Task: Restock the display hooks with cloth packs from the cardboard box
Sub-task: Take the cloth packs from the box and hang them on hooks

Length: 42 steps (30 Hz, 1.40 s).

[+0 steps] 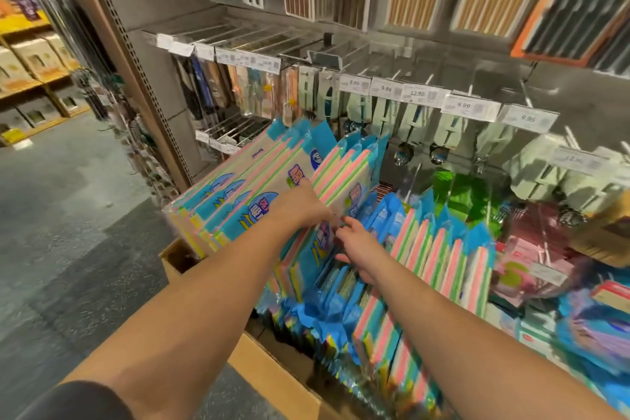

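The left hand (303,204) reached forward into the hanging cloth packs (245,187), its fingers buried between two packs, so whether they clasped one could not be told; the right hand (358,245) hovered just below and right of it, fingers loosely spread and grasping nothing, fingertips near the lower edge of the pack (344,181) by the left hand. The packs wore blue wrappers with pink, green and yellow stripes and blue lettering too blurred to read; more packs (439,256) hung to the right of the right hand. Beneath both forearms stood the cardboard box (272,375), further packs upright inside it. Above the hands, price tags (417,94) read 8.99, 9.99, 12.90, 9.99 and 9.95; pale green utensil cards (385,112) hung under them.
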### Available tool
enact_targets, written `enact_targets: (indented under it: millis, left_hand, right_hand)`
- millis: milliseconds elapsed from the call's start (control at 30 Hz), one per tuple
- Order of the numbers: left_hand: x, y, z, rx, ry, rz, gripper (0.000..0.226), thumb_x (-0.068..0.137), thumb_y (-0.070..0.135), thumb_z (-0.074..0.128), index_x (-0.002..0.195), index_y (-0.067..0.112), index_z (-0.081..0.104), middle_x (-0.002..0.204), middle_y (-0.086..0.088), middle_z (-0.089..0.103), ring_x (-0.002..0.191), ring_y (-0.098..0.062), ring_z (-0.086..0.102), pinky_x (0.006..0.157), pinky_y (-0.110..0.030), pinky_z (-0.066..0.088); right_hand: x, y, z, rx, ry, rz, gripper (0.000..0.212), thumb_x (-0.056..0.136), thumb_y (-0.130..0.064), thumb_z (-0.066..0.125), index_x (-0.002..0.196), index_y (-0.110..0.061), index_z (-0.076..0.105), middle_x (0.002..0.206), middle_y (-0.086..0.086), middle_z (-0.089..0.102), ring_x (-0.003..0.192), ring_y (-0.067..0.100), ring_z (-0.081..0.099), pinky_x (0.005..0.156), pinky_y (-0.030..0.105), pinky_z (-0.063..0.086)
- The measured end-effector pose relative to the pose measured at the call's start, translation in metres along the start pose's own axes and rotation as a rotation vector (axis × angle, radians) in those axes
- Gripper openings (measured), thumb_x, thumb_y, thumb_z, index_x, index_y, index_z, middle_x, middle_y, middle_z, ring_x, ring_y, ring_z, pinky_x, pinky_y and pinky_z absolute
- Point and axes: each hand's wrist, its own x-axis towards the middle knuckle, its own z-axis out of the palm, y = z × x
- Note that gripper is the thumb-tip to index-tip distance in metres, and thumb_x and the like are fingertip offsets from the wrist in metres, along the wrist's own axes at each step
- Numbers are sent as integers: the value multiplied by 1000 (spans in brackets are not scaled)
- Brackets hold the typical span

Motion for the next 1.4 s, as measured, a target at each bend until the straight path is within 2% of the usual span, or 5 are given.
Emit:
enact_targets:
  millis: [467, 667, 800, 1033, 1400]
  left_hand:
    - [-117, -1, -79, -687, 339, 118, 76, 48, 48, 78, 115, 26, 51, 105, -8, 71, 92, -28, 71, 89, -52, 57]
    - [-208, 79, 5, -1049, 130, 312, 77, 53, 25, 81, 124, 10, 56, 105, -16, 74, 85, -29, 71, 88, -49, 57]
    - [-261, 158, 101, -1189, -110, 336, 57, 68, 12, 74, 121, 11, 52, 92, -12, 75, 73, -24, 73, 66, -36, 61]
    - [-335, 300, 256, -1078, -478, 396, 64, 67, 14, 77, 123, 11, 48, 105, -12, 75, 86, -25, 74, 69, -36, 60]
    - [-391, 509, 390, -730, -759, 552, 85, 65, 81, 70, 124, 22, 53, 108, 0, 70, 93, -18, 65, 85, -38, 51]
  right_hand:
    - [-91, -64, -50, -15, 79, -637, 38, 98, -22, 59, 134, -14, 53, 117, -5, 58, 109, 8, 55, 81, 5, 39]
    - [-157, -24, -184, 326, 181, -454, 89, 75, -59, 73, 146, -22, 34, 141, -1, 50, 128, 17, 50, 110, 38, 41]
    - [-224, 52, -282, 561, -8, -320, 47, 94, -54, 52, 125, -21, 64, 118, 5, 72, 106, 21, 69, 90, 37, 57]
    - [-337, 193, -449, 789, 315, -245, 78, 76, -46, 71, 141, -10, 49, 132, 20, 61, 120, 37, 60, 82, 43, 59]
    - [-472, 344, -618, 889, 728, -257, 32, 85, -30, 67, 111, -17, 54, 106, 18, 65, 88, 26, 67, 82, 45, 54]
